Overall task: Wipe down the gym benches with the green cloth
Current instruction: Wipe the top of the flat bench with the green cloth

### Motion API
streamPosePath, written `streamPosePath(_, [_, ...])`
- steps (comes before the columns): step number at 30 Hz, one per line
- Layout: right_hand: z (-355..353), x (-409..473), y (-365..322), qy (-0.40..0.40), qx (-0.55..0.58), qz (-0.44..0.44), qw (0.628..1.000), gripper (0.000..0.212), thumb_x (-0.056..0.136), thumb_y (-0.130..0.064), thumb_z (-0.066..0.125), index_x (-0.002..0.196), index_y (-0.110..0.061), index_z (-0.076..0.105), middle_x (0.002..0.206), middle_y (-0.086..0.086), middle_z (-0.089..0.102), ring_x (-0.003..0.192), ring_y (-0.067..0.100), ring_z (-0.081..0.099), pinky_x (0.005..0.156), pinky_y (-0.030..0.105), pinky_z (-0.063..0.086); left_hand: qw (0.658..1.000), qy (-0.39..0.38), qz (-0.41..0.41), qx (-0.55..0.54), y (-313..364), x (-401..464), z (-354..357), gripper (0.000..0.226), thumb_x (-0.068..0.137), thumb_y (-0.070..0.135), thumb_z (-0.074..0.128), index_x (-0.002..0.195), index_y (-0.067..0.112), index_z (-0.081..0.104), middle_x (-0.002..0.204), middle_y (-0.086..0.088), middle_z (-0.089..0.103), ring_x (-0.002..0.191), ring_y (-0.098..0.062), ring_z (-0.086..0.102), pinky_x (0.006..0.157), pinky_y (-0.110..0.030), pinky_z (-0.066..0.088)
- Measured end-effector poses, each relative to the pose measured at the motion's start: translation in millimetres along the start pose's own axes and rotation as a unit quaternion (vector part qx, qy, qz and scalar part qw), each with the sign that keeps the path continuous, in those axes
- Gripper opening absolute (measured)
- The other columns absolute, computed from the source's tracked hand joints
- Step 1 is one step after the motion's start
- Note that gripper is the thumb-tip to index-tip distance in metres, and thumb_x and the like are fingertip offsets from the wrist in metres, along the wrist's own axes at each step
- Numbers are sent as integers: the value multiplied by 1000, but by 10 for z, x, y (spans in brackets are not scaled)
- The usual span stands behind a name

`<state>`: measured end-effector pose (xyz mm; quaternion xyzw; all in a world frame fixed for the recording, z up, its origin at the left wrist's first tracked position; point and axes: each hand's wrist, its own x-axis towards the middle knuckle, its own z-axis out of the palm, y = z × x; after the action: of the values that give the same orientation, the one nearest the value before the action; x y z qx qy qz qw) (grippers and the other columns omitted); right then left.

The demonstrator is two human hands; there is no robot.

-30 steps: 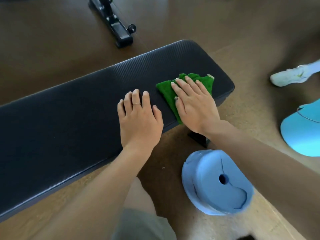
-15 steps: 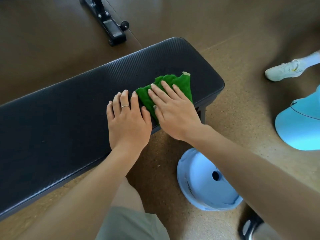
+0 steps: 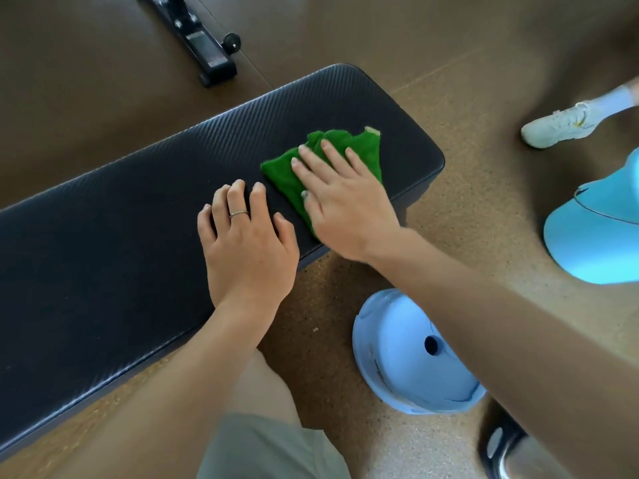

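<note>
My fingers (image 3: 313,155) lie straight and spread on the cloth (image 3: 359,146), pressing it flat against the bench (image 3: 121,236); nothing is pinched or curled round, the right hand (image 3: 342,198) simply bears down with palm and fingertips. The cloth sits crumpled near the bench's right end, partly under my palm, its far corner poking out beyond my fingertips. My left hand (image 3: 247,243) rests just beside it on the bare pad, fingers slightly bent at the tips, holding nothing, steadying me.

To wipe well from here, I judge I should keep the pressure even across the whole palm so the cloth slides with the hand instead of bunching. Long overlapping strokes along the pad's length should work better than short scrubs, and the rounded end and near edge want a pass too. My left hand lies in the path of a leftward stroke, so it must give way. Most of the pad to the left looks yet to be covered, though I cannot tell what is already clean.
</note>
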<state>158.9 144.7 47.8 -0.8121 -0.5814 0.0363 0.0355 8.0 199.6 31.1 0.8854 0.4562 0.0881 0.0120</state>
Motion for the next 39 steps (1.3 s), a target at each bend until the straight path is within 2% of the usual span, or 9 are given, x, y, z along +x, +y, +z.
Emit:
streamPosePath(4, [44,-131,27,6,9,-28,1000,58,107,-39,23,162,-23,34,169,1,29,159,24,18,129,47,11,1000,9,-2,-13,-13,-8,19,49,106,36,34,148,11,44,153,-15,43,146,-35,36,120,-55,28])
streamPosePath(7, [-37,72,288,-11,-3,-50,999,57,108,-41,21,163,-28,29,171,-1,23,160,22,13,130,44,7,1000,10,-10,-21,-11,-12,9,50,105,36,35,149,13,44,154,-14,42,147,-33,35,122,-53,28])
streamPosePath(11, [-109,513,688,-10,-1,28,1000,56,110,-40,21,165,-29,22,173,-3,15,161,21,6,130,43,2,999,31,-21,-15,14,2,22,51,103,38,36,148,15,48,152,-11,45,144,-32,38,121,-51,29])
streamPosePath(14, [-66,603,606,-7,6,59,998,58,109,-40,19,166,-26,20,174,-3,12,161,24,4,130,46,1,999,44,-28,-13,17,10,40,51,103,38,38,146,15,51,151,-10,48,142,-31,42,121,-49,31])
streamPosePath(20, [-9,-6,406,-17,21,-63,998,61,108,-41,18,166,-21,19,173,0,13,161,26,3,129,50,1,998,52,-39,4,95,-26,30,51,104,33,36,148,12,51,153,-12,49,143,-30,43,122,-48,30])
streamPosePath(24, [-52,20,793,-25,26,-140,989,60,107,-44,19,164,-29,26,172,-3,19,160,24,8,130,50,3,997,38,-61,-9,150,-38,-38,51,103,33,36,148,14,50,155,-7,47,146,-27,38,124,-44,25])
streamPosePath(27, [-106,434,1138,-30,13,-85,996,58,107,-46,20,164,-34,23,174,-6,13,161,23,4,129,52,0,998,29,-64,0,163,-34,-58,54,102,35,31,149,16,50,155,-6,46,146,-26,38,123,-42,25])
streamPosePath(31, [-106,770,1105,-30,5,-28,999,58,108,-44,18,165,-32,17,174,-5,9,161,27,0,128,57,-2,997,31,-71,1,175,-51,-56,47,105,31,38,149,17,50,156,-5,46,146,-26,39,124,-44,27])
streamPosePath(39, [-62,-59,1013,-24,8,-87,996,61,106,-46,16,165,-31,18,174,-7,11,161,26,1,127,60,0,997,29,-70,-17,170,-53,-41,46,106,29,41,150,16,49,157,-6,45,148,-26,37,124,-46,27])
